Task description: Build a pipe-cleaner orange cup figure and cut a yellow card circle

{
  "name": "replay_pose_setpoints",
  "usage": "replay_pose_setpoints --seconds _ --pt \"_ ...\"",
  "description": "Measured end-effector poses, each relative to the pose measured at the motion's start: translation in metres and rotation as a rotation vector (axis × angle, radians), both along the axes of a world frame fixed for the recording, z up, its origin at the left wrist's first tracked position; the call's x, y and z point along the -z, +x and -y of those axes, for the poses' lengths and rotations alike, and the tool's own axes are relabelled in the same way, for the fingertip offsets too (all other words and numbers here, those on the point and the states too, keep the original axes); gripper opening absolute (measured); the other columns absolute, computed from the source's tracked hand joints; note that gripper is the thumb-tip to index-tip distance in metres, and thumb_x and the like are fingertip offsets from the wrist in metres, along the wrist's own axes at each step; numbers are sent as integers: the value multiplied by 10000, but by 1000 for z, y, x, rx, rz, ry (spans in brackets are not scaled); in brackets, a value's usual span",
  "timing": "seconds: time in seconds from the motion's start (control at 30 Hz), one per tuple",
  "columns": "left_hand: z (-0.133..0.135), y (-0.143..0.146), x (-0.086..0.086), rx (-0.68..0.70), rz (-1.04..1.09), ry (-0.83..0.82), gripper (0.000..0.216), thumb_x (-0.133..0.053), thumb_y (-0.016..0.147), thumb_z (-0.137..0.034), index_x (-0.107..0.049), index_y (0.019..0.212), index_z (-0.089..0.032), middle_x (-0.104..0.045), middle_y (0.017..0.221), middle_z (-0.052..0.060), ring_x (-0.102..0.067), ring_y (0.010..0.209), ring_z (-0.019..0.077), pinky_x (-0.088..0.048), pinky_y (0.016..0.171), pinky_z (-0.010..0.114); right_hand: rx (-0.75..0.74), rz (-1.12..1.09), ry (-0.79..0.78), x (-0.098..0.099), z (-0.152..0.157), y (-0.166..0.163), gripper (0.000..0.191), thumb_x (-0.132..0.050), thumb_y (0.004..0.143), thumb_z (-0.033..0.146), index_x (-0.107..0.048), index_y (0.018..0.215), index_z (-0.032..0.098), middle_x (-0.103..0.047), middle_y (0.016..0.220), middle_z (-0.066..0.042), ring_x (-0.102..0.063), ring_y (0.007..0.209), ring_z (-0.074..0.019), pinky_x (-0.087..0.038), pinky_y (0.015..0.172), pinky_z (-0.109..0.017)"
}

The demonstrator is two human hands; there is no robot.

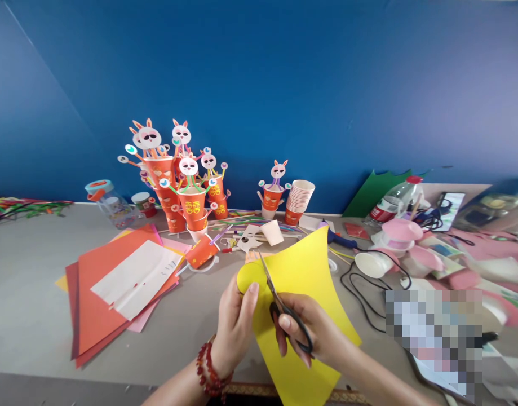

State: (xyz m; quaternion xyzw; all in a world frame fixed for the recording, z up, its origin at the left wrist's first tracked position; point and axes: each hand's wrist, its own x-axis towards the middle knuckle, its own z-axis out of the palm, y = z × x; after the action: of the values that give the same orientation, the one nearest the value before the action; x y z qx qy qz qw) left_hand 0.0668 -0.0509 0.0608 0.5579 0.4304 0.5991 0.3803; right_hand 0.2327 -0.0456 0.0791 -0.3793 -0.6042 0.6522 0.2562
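Note:
My left hand pinches a sheet of yellow paper at its upper left corner, thumb on top of a rounded part. A red bead bracelet sits on that wrist. In my right hand is a pair of black-handled scissors, fingers through the loops. The blades point up and away and bite into the yellow sheet beside my left thumb. The sheet curls upward above the grey table.
A stack of orange, red and pink paper with a white sheet lies at left. Orange paper-cup bunnies and stacked cups stand by the blue wall. Straws, a jar, a bottle, black cables and pink craft pieces crowd the right.

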Motion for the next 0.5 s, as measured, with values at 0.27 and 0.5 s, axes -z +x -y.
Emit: replay_pose_setpoints --seconds 0.27,0.5 --pt "1 -1 1 11 0 -14 246 -462 1001 -340 -624 1105 -186 -697 978 50 -622 838 167 -488 792 259 -4 -21 9 3 0 1 612 -552 779 777 -478 776 170 -652 577 -24 -427 299 -32 -273 285 -134" --pt "0 -1 0 -10 -4 5 242 -471 993 -334 -635 1094 -188 -705 987 54 -629 830 169 -495 787 260 2 -39 24 6 -1 1 607 -560 787 769 -480 769 167 -641 562 -20 -417 285 -25 -265 276 -120"
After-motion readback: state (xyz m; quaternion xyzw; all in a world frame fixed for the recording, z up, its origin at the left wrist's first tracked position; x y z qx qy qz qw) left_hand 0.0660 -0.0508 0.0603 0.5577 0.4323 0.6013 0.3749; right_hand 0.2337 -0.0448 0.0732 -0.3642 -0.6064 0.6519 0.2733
